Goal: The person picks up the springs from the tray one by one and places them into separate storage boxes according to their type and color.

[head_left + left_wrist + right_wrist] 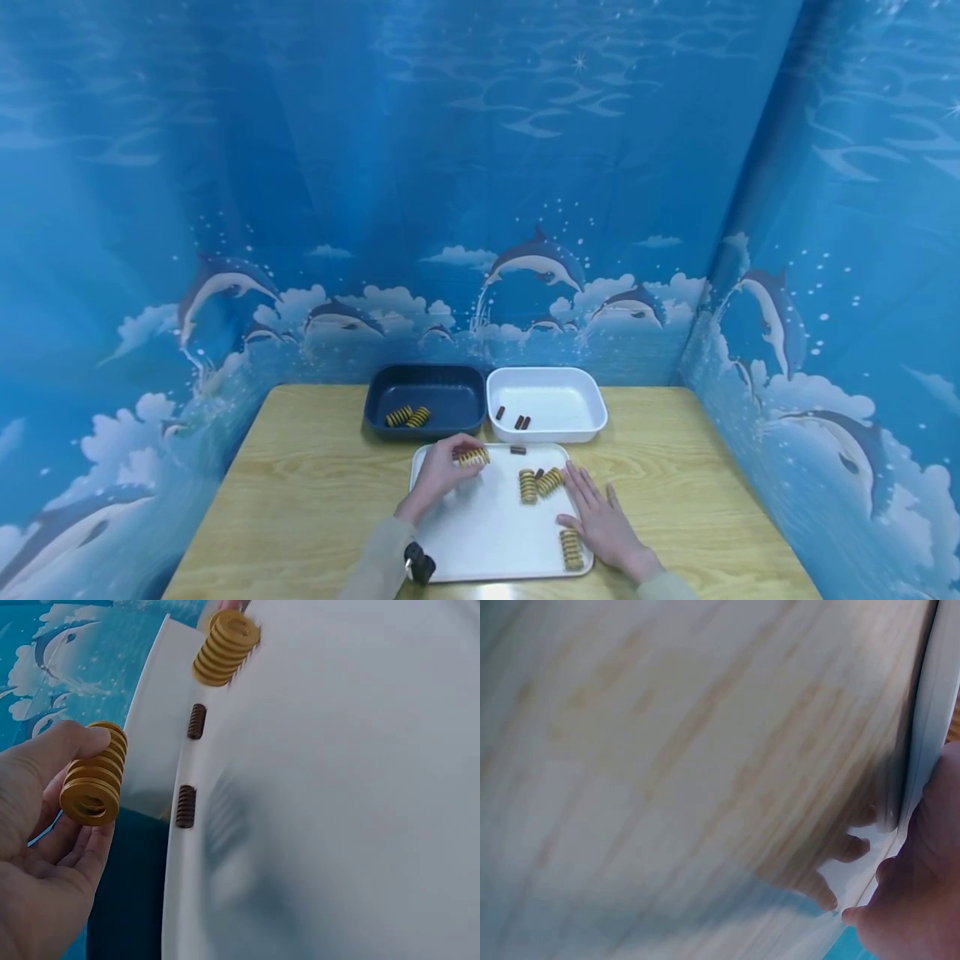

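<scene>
A yellow coil spring (474, 457) is pinched between the thumb and fingers of my left hand (441, 468), over the far left part of the white tray (487, 533). The left wrist view shows this spring (96, 784) from its ring-shaped end. My right hand (606, 523) rests along the tray's right rim with its fingers extended. Near its fingertips lie two yellow springs (528, 487) and a small brown spring (539, 473). Another yellow spring (571, 550) lies by its thumb. One more small brown spring (517, 450) sits at the tray's far edge.
Behind the tray stand a dark blue bin (427, 377) with two yellow springs in it, and a white bin (570, 425) holding three small brown springs. The wooden table (300, 492) extends to both sides. A blue dolphin-print curtain (480, 167) surrounds its back and sides.
</scene>
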Tool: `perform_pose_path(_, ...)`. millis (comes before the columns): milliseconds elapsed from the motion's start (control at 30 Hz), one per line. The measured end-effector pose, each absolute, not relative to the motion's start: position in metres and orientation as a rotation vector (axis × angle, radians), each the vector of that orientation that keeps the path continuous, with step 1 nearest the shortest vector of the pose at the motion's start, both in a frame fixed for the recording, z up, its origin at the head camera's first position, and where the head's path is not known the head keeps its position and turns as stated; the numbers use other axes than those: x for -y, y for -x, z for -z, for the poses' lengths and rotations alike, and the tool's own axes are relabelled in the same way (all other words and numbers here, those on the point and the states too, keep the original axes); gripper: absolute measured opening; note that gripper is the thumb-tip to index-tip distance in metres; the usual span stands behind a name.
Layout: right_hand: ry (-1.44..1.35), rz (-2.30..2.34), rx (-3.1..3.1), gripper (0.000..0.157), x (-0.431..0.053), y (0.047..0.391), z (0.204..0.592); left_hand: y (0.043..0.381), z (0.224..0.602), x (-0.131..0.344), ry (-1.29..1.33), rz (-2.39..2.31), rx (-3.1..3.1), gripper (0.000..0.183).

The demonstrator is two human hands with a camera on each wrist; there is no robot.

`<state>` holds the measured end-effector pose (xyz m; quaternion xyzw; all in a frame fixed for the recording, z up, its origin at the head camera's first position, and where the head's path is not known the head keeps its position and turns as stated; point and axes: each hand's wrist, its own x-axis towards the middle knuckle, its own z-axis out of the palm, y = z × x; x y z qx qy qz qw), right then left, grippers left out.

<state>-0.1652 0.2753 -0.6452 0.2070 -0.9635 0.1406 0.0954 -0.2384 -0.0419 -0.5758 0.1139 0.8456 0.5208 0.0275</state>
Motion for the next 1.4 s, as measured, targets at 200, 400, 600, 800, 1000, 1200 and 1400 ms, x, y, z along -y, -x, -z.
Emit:
perform_pose_path(200,-0.594,-0.367,2.866,0.074,-0.280,0.168,0.652,0.261,0.562,0.053,-0.312,-1.601,-2.663,0.028)
perform_pose_path(400,-0.573,-0.359,2.893,0.073,-0.283,0.170,0.658,0.286,0.554,0.061,-0.184,-1.614,-2.729,0.027)
perform_pose_path(600,-0.560,-0.347,2.902,0.073,-0.283,0.168,0.657,0.302,0.556,0.061,-0.087,-1.578,-2.811,0.025)
perform_pose_path(800,-0.607,-0.392,2.842,0.072,-0.281,0.167,0.649,0.317,0.563,0.052,-0.019,-1.545,-2.842,0.027)
perform_pose_path(1000,-0.635,-0.391,2.832,0.074,-0.279,0.167,0.650,0.329,0.570,0.049,0.014,-1.340,-2.928,0.025)
perform_pose_path(1200,-0.593,-0.375,2.857,0.074,-0.278,0.170,0.653,0.336,0.571,0.050,0.015,-1.142,-2.964,0.021)
perform_pose_path(1400,-0.598,-0.419,2.874,0.073,-0.277,0.168,0.649,0.339,0.574,0.049,0.044,-1.074,-2.932,0.018)
